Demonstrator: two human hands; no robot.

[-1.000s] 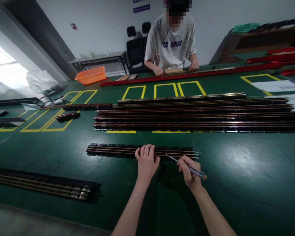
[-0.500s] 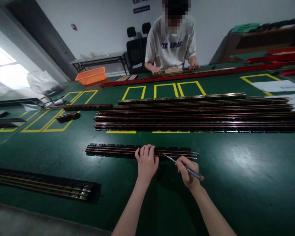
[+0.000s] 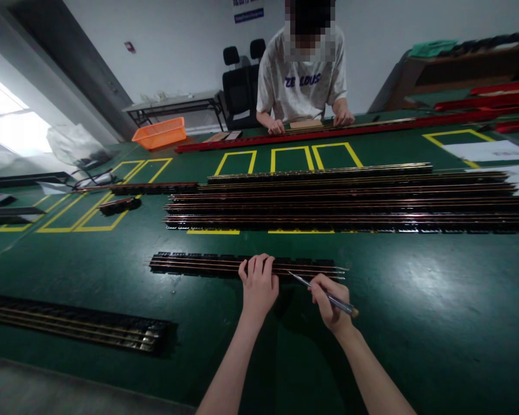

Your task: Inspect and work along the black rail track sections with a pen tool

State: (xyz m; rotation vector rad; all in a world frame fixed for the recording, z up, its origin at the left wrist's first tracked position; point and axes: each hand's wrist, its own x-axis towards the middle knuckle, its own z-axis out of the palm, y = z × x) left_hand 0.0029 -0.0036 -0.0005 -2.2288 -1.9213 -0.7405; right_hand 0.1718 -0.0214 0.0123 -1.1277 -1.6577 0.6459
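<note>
A black strip (image 3: 199, 263) with thin copper-coloured rods along it lies on the green table in front of me. My left hand (image 3: 259, 282) grips it near its middle, fingers over the far edge and thumb at the near side. In my right hand (image 3: 332, 302) is a screwdriver (image 3: 339, 304) with a clear dark handle and a slim metal shaft. Its tip meets the strip just right of my left hand; what exactly it touches is too small to tell. Bare rod ends stick out at the strip's right end.
Several long black strips with rods (image 3: 350, 221) lie side by side beyond my hands. Another strip (image 3: 78, 323) lies at the near left, a short piece (image 3: 119, 205) farther back. Across the table (image 3: 415, 346), a person (image 3: 303, 80) handles a red rail (image 3: 242, 142) near an orange basket (image 3: 160, 134).
My hands and the screwdriver stay almost in place. The strip has shifted very slightly left. The person opposite has moved a little to the right.
</note>
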